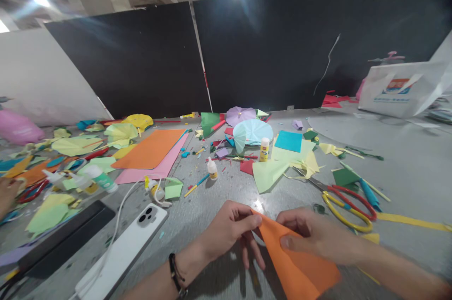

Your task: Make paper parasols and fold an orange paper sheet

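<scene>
Both my hands hold a sheet of orange paper (pixel 282 262) over the near part of the grey table. Its top corner is pinched between the thumb and finger of my left hand (pixel 235 229), whose other fingers hang down loosely. On the paper's right side, my right hand (pixel 310 236) grips it with the thumb on top and the fingers curled behind. The sheet looks folded or bent, with a pointed upper end. To the right of my right hand lie scissors (pixel 348 201) with red and yellow handles. A dark bracelet (pixel 175 271) circles my left wrist.
A white phone (pixel 123 253) with a cable lies left, beside a black box (pixel 70 239). Beyond my hands stand a small glue bottle (pixel 212 169) and a glue stick (pixel 264 150). Orange sheets (pixel 151 149) and paper scraps spread around. Another person's hand (pixel 9 196) shows far left.
</scene>
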Available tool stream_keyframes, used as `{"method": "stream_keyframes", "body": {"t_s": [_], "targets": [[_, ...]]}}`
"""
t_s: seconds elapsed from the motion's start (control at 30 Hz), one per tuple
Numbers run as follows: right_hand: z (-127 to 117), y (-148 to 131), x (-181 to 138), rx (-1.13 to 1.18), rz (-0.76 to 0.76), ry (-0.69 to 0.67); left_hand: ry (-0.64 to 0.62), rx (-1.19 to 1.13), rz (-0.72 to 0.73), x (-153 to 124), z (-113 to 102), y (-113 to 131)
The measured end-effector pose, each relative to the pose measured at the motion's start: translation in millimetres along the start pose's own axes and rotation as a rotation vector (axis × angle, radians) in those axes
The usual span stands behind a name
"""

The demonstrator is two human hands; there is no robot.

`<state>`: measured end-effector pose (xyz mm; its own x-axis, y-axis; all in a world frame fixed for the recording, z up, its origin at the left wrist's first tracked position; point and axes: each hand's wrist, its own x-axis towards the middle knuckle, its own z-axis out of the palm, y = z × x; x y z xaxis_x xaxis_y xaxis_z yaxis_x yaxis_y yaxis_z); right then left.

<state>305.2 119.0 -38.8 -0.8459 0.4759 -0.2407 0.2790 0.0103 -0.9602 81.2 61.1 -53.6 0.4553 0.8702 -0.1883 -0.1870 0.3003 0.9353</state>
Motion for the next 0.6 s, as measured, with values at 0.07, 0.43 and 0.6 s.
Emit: {"method": "stream_keyframes", "body": {"t_s": [0.07,0.43,0.6], "targets": [[1,2,-1,0.039,0.010,-0.029,-0.028,-0.011,-0.001,0,3,-1],[-1,13,0,0.043,0.022,-0.022,0.074,0.046,0.000,-3,8,-4],[1,10,1,0.051,0.037,-0.029,0.071,0.049,0.012,-2,7,-7]]}}
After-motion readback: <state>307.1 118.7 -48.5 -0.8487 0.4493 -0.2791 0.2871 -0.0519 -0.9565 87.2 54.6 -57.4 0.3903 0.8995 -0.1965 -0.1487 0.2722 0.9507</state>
